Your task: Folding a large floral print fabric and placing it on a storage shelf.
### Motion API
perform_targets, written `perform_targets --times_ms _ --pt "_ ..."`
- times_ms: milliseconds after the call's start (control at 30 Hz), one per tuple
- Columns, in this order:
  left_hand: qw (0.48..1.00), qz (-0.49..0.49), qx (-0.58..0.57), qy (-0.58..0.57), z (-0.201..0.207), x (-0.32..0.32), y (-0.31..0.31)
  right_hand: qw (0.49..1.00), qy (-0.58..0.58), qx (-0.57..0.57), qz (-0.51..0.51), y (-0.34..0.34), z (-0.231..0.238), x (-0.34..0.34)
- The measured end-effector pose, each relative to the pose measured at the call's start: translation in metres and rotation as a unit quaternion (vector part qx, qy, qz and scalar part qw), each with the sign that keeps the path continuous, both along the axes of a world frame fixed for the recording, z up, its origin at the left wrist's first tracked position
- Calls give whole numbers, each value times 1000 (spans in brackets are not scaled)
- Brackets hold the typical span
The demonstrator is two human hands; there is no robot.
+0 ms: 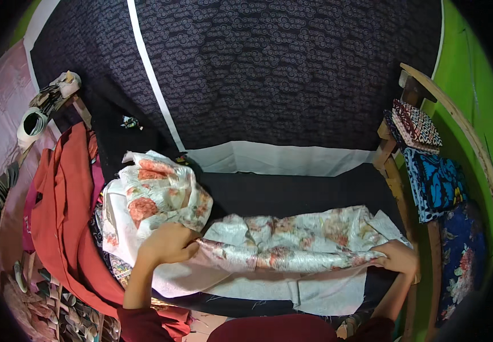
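A long piece of white floral fabric with reddish and green flowers lies across a black-covered surface. My left hand is closed on the fabric's near edge, left of the middle. At the right end, my right hand grips the same edge, its fingers partly hidden by the cloth. Between both hands the edge runs fairly straight and looks folded over. Beyond my left hand the rest of the fabric rises in a bunched heap. A plain whitish layer with a frayed edge hangs toward me below the fold.
Red cloth drapes over the left side. Shoes stand on a rack at lower left. On the right, folded patterned cloths hang over a wooden frame. A dark patterned curtain covers the back.
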State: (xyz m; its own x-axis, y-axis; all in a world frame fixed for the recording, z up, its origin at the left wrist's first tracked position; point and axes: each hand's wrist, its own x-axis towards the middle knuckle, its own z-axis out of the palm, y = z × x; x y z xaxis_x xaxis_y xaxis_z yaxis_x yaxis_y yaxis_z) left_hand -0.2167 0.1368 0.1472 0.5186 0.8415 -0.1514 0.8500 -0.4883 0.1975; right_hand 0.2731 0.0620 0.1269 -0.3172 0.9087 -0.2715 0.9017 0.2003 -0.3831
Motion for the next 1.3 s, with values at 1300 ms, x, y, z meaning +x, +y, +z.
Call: perform_targets --times_ms 1300 --pt "992 54 -92 -61 -3 4 13 992 121 4 -43 36 -14 30"
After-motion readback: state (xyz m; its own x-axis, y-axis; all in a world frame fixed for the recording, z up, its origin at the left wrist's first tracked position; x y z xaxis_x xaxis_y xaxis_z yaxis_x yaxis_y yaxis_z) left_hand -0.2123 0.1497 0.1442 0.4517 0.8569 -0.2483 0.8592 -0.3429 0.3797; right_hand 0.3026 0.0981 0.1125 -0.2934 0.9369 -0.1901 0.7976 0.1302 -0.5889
